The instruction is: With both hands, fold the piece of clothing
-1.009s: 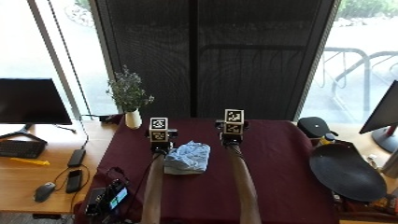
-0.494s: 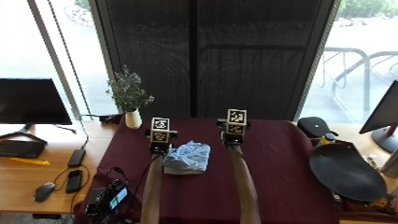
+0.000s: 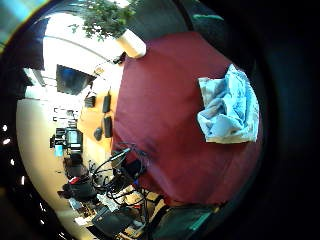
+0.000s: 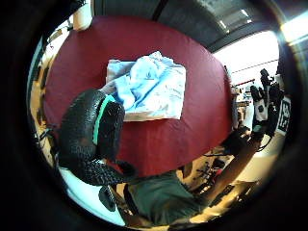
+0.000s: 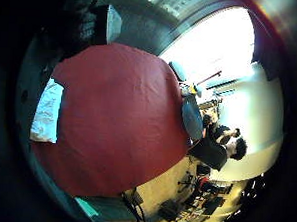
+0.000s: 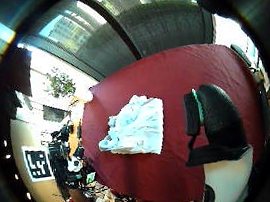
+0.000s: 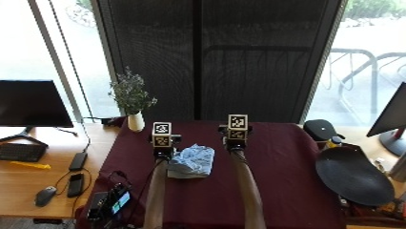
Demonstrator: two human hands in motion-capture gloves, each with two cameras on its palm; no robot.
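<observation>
Outside view: light-blue garment lies bunched on the maroon tablecloth btwn both forearms, nearer left hand; right hand well apart; can't tell either hand's fingers, neither touches it. Left thumb-side palm view: cloth looks soft, light, floppy, prob. best pinched at its corners; roughly squarish heap, no clear long axis.

Both gloved hands raised over a dark red table, a crumpled garment between them.

The light blue piece of clothing lies bunched on the maroon tablecloth, just beside the left hand and a little apart from the right hand (the fingers of both are hidden, so their pose cannot be told). At the cloth's far left corner stands a white vase of flowers. A black monitor, a keyboard and a mouse sit on the wooden desk to the left; a dark round dish rests at the right.
</observation>
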